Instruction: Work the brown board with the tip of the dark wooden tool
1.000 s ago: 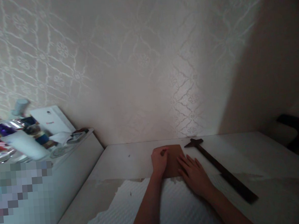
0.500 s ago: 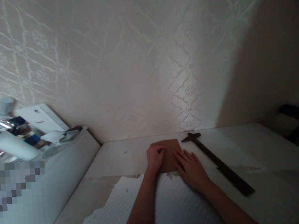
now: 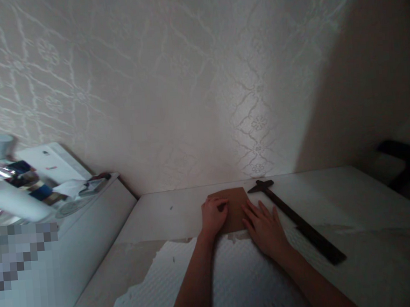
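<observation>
A flat brown piece of board (image 3: 236, 212) lies on the white surface near the wall. Over its left side rests my left hand (image 3: 212, 213), closed, thumb and index finger drawn together; whatever they may pinch is too small and dark to name. My right hand (image 3: 266, 224) is open, its fingers spread and the fingertips at the right edge of the board. To the right of that hand lies a hammer (image 3: 297, 219), its dark head toward the wall and its long handle slanting toward me.
White textured sheeting (image 3: 248, 276) with a ragged edge lies under my forearms. A patterned wall (image 3: 173, 104) rises behind. At left, a white cabinet (image 3: 95, 240) carries a white box (image 3: 56, 161) and clutter. A dark object (image 3: 405, 158) stands at far right.
My right hand has shifted slightly right, with its fingers a little more spread. My left hand stays closed over the board. The view has moved slightly.
</observation>
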`<act>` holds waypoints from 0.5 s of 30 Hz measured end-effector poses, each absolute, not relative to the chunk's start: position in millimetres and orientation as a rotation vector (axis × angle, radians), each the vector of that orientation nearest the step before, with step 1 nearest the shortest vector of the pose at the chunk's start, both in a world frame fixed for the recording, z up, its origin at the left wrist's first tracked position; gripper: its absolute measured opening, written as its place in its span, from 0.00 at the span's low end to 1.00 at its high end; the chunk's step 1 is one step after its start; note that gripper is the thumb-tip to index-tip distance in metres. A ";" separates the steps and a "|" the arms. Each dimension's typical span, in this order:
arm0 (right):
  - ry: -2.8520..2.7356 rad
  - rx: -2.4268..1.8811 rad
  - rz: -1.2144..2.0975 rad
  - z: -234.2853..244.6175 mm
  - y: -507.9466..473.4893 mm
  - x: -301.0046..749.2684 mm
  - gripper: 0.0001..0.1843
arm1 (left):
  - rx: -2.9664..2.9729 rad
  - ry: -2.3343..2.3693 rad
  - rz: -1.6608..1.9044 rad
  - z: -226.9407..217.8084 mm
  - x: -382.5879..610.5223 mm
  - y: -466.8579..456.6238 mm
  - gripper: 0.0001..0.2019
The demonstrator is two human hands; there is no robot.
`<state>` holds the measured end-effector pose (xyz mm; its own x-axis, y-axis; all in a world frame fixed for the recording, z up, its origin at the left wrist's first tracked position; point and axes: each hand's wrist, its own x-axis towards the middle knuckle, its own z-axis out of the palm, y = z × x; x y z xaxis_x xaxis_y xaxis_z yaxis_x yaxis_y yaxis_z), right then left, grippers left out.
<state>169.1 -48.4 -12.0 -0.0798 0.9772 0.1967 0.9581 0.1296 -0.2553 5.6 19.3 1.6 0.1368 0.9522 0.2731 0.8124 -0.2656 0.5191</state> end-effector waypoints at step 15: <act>-1.631 -2.276 -0.197 3.6 -43.3 226.9 0.27 | 2.176 1.640 0.848 -0.9 3.1 21.2 0.12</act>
<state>226.9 -43.3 3.6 0.3343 0.8931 0.3011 0.9391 -0.2884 -0.1871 3.1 21.2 -0.9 0.1800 0.9427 0.2808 0.7740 -0.3119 0.5510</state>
